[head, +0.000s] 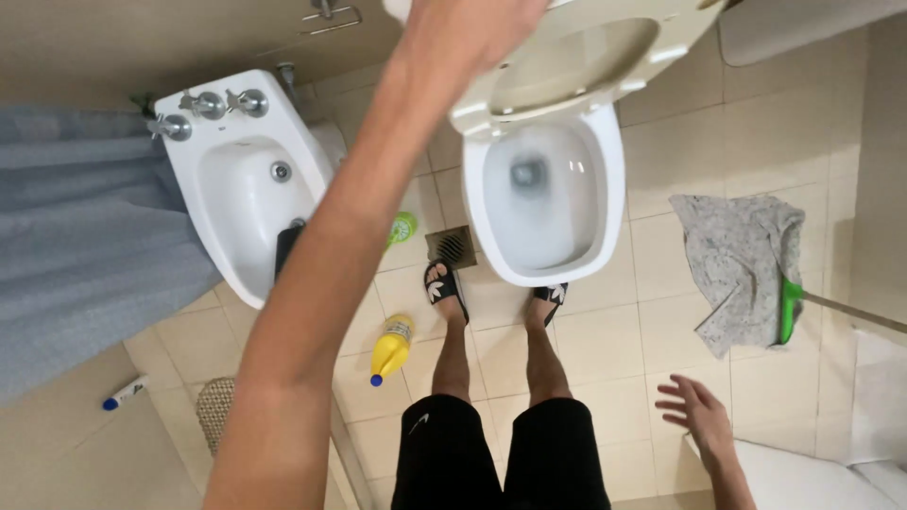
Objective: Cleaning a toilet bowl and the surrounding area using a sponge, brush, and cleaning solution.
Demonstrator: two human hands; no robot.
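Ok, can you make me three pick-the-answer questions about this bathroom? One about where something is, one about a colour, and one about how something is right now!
1. Where does the yellow bottle lie?
A. In the bidet
B. On the floor tiles between the bidet and the person's feet
C. On the grey cloth

2. What colour is the head of the floor wiper on the grey cloth?
A. Green
B. Red
C. Blue

3. How is the toilet seat right now?
A. Down flat on the bowl
C. Taken off and lying on the floor
B. Lifted up, with the left hand on it

Answers:
1 B: it lies on its side on the tiles, right of the bidet.
2 A: the strip at the cloth's edge is bright green.
3 B: the open toilet bowl shows below the raised seat; the right hand hangs empty.
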